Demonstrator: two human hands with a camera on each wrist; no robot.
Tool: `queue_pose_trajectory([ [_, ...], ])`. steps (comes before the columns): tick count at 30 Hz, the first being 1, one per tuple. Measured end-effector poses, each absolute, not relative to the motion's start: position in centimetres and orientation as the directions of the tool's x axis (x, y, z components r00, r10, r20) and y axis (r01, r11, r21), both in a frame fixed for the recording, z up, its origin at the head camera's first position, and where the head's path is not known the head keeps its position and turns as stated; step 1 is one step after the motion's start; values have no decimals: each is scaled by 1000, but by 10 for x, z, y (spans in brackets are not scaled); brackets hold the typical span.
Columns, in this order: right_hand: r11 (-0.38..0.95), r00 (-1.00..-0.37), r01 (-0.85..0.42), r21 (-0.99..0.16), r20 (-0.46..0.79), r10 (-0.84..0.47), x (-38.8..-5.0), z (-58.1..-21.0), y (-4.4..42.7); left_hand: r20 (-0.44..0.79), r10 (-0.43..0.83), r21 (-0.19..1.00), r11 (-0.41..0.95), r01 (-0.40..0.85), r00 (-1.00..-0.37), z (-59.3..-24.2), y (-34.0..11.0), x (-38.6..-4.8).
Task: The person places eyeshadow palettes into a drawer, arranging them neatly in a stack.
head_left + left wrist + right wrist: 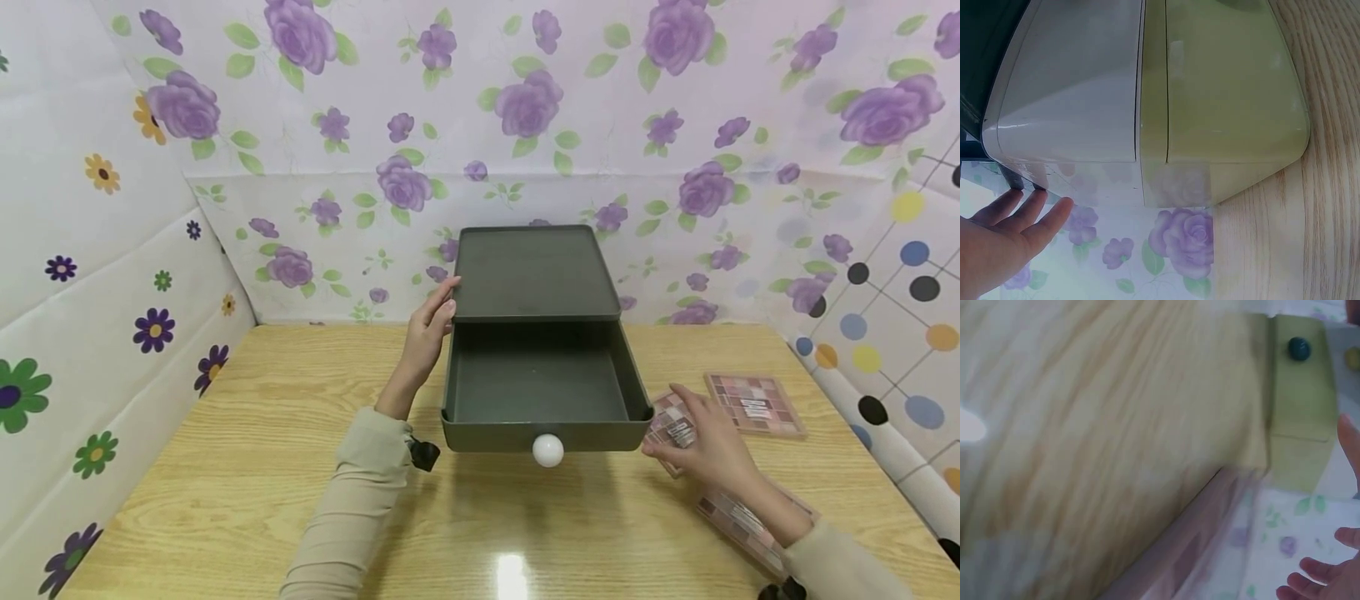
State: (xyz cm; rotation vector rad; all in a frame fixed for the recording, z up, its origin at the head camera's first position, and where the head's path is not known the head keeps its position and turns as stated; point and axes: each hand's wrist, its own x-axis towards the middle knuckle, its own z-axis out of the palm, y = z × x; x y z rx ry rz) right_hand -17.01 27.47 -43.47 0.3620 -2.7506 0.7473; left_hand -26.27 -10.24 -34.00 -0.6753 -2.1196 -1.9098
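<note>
A drawer cabinet point(536, 275) stands on the table with its dark green top drawer point(547, 437) pulled out; nothing lies inside and a white knob point(548, 451) is on its front. My left hand point(427, 333) rests its extended fingers against the cabinet's left side, near the top. In the left wrist view, a white tier point(1072, 87) and a yellow-green tier point(1235, 87) show below the dark one. Beside the drawer's right front corner, my right hand point(708, 442) spreads thumb and fingers around an eyeshadow palette point(671, 427). Contact with the palette is unclear.
A second eyeshadow palette point(753, 406) lies farther right on the wooden table point(300, 467). Another palette point(750, 525) is under my right forearm. Flowered cloth point(405, 100) covers the back wall, and dotted cloth point(900, 358) the right side.
</note>
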Motion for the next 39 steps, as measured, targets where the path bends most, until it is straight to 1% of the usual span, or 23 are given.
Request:
queue_pose_trajectory([
  [7, 905, -975, -202, -374, 168, -148, -175, -447, 286, 454, 205, 880, 52, 472, -867, -339, -101, -264],
  [12, 930, -987, -151, -335, 103, -123, -175, -453, 293, 452, 200, 881, 56, 470, -870, -338, -101, -264],
  [16, 938, -991, -130, -321, 77, -111, -173, -455, 296, 443, 204, 885, 53, 462, -873, -338, -100, -263],
  [24, 938, -991, -125, -322, 80, -105, -176, -458, 298, 442, 203, 886, 51, 461, -873, -336, -99, -261],
  [32, 927, -985, -141, -347, 145, -95, -174, -457, 299, 435, 207, 890, 51, 454, -876, -338, -101, -260],
  [39, 913, -978, -149, -379, 190, -81, -172, -447, 297, 433, 197, 890, 62, 452, -879, -339, -102, -261],
])
